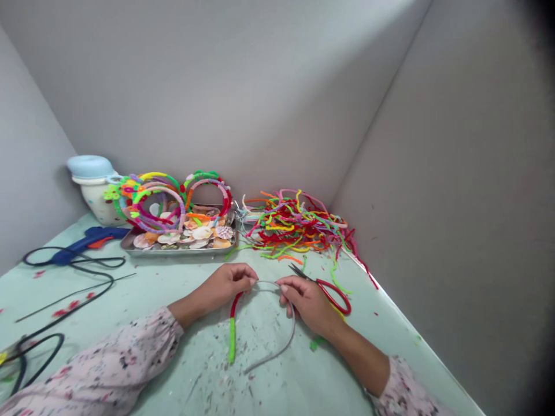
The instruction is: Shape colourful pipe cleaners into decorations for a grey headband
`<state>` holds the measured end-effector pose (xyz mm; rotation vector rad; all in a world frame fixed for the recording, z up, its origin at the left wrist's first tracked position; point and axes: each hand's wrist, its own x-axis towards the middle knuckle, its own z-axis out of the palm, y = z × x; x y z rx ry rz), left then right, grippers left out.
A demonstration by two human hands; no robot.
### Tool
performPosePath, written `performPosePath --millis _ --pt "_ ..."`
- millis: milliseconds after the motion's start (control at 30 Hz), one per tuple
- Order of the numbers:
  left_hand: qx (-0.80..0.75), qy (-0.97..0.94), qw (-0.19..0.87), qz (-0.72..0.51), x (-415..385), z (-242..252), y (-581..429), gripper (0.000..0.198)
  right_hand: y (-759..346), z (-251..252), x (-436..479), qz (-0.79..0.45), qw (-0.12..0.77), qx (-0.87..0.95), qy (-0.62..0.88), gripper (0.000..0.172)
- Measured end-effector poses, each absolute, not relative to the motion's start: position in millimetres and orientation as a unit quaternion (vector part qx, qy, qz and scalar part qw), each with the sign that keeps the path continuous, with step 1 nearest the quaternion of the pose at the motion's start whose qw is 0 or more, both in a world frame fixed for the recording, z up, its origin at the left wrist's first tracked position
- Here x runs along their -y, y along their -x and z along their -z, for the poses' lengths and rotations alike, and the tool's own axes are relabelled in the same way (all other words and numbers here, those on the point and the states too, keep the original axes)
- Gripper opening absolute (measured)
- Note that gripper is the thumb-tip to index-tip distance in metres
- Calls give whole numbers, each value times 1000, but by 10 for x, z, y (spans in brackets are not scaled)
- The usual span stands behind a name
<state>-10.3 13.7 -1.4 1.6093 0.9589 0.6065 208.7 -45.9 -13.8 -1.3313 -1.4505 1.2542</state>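
A thin grey headband [291, 332] arches between my hands, its two ends pointing down toward me. Green and red pipe cleaner [232, 332] covers its left leg; the top and right leg are bare. My left hand [234, 280] pinches the band where the red wrapping stops. On the bare arch to the right, the fingers of my right hand [301, 297] are closed around the band. Just behind that hand lies a pair of red-handled scissors [336, 296], partly covered by it.
A metal tray [182, 252] of shells holds several wrapped headbands [160, 211] at the back. Right of it sits a pile of coloured pipe cleaners [295, 225]. A blue glue gun [82, 242] with a looping black cord and a blue-lidded cup [97, 190] stand left. Walls enclose the table.
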Motion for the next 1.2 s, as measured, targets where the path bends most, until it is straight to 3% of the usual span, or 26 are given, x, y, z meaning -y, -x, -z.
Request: performPosePath --millis 600,733,1000,1133,1200 --pt "-413 -679 534 -290 -145 38 88 30 -2093 122 457 -484 365 586 538 28" --pt "-405 -674 539 -304 -147 50 82 29 -2104 49 490 -354 353 669 550 23" --pt "-407 -671 546 -293 -146 81 75 28 -2476 -469 -29 -73 416 714 558 23" --pt "-409 -673 543 -291 -144 92 76 25 -2718 -561 -609 59 383 711 587 28" --pt "-407 -676 541 -291 -146 99 80 24 -2778 -499 -821 108 339 711 606 39"
